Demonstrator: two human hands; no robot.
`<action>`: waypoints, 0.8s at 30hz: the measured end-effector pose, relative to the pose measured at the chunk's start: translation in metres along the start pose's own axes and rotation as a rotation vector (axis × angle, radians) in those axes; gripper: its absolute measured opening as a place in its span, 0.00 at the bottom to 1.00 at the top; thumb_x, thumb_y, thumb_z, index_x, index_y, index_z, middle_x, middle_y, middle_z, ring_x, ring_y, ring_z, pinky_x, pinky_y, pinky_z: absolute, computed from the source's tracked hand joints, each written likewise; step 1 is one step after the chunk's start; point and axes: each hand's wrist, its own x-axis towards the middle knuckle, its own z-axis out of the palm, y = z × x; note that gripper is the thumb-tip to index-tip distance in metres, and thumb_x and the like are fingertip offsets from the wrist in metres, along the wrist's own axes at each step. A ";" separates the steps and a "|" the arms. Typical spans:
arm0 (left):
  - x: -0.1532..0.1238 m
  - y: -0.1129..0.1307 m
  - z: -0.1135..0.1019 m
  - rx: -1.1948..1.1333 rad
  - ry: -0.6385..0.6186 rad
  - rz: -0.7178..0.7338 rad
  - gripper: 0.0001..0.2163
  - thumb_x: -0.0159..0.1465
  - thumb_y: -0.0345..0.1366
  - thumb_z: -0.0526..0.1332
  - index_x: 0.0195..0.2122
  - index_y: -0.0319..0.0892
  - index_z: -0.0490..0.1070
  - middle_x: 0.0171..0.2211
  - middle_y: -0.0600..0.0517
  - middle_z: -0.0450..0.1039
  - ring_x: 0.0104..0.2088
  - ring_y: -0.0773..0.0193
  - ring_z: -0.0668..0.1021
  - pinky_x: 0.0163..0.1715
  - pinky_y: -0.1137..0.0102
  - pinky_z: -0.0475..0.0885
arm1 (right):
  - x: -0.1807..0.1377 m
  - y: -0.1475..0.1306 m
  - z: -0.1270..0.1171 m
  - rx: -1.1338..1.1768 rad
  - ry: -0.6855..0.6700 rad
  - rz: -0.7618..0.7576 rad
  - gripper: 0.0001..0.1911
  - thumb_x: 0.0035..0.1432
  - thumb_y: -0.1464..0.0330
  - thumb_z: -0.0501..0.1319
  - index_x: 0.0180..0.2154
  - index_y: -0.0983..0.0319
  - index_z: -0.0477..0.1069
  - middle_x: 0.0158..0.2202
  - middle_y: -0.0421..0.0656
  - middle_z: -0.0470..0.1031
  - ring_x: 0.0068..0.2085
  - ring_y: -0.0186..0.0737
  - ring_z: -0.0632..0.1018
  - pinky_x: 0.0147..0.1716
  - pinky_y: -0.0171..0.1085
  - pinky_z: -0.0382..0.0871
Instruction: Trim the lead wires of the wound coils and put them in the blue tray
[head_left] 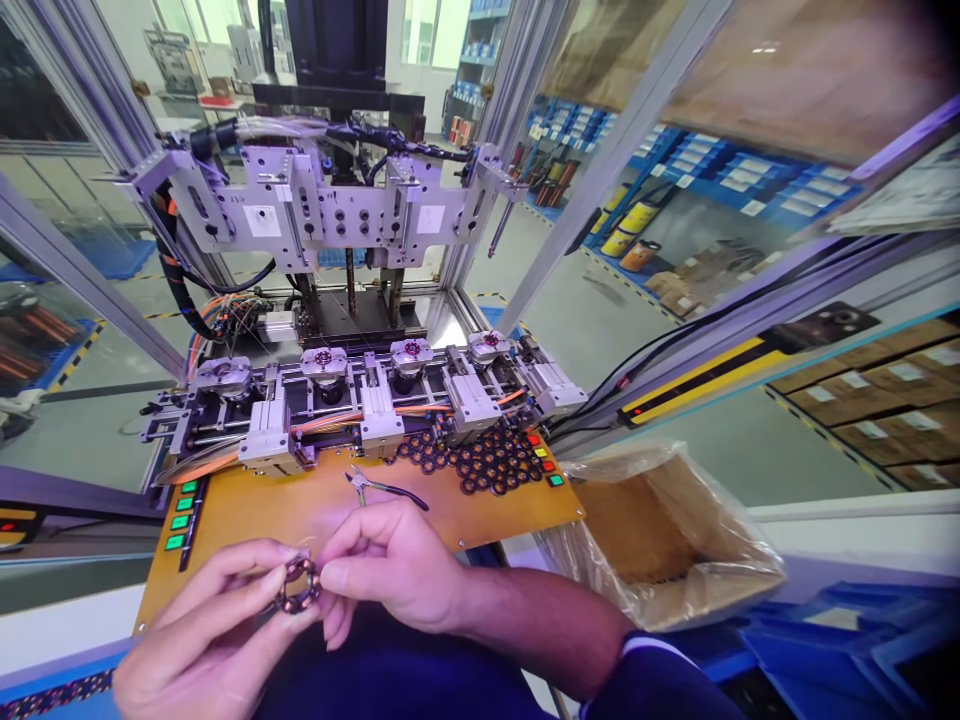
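Note:
A small dark ring with copper windings, a motor stator [301,586], is held upright above the near edge of the work board. My left hand [217,630] grips it between thumb and fingers from the left. At the ring's right edge, my right hand [390,570] is closed in a pinch, its thumb tip against or very near the windings. Whatever lies between those fingertips, if anything, is too small to see. Just beyond my right hand, a pair of cutting pliers [386,488] with dark handles rests on the orange-brown board [480,515].
Many similar stators [487,462] lie on the board's right side. A machine fixture [382,410] with several stations spans the back, below a grey plate head [330,215]. Buttons [180,522] line the left edge. A plastic-lined carton [667,530] stands right.

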 end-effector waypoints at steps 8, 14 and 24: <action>0.001 0.003 -0.001 0.035 0.009 0.008 0.22 0.55 0.19 0.68 0.46 0.52 0.79 0.43 0.57 0.78 0.38 0.69 0.83 0.40 0.79 0.79 | 0.000 0.001 0.002 -0.019 0.005 0.017 0.28 0.38 0.52 0.77 0.31 0.69 0.75 0.22 0.41 0.77 0.21 0.34 0.78 0.20 0.32 0.75; 0.000 0.003 -0.001 0.026 0.014 0.001 0.23 0.55 0.19 0.68 0.47 0.52 0.79 0.43 0.57 0.78 0.39 0.68 0.82 0.41 0.78 0.79 | 0.000 0.002 0.001 -0.009 -0.010 0.009 0.27 0.39 0.53 0.77 0.31 0.69 0.74 0.22 0.41 0.77 0.21 0.33 0.79 0.21 0.31 0.76; -0.001 0.001 -0.002 0.016 0.005 -0.002 0.23 0.55 0.18 0.67 0.47 0.51 0.79 0.43 0.58 0.78 0.40 0.69 0.82 0.42 0.79 0.78 | 0.002 0.003 0.002 0.013 -0.007 -0.016 0.26 0.40 0.54 0.77 0.29 0.70 0.76 0.22 0.43 0.78 0.21 0.34 0.79 0.20 0.32 0.76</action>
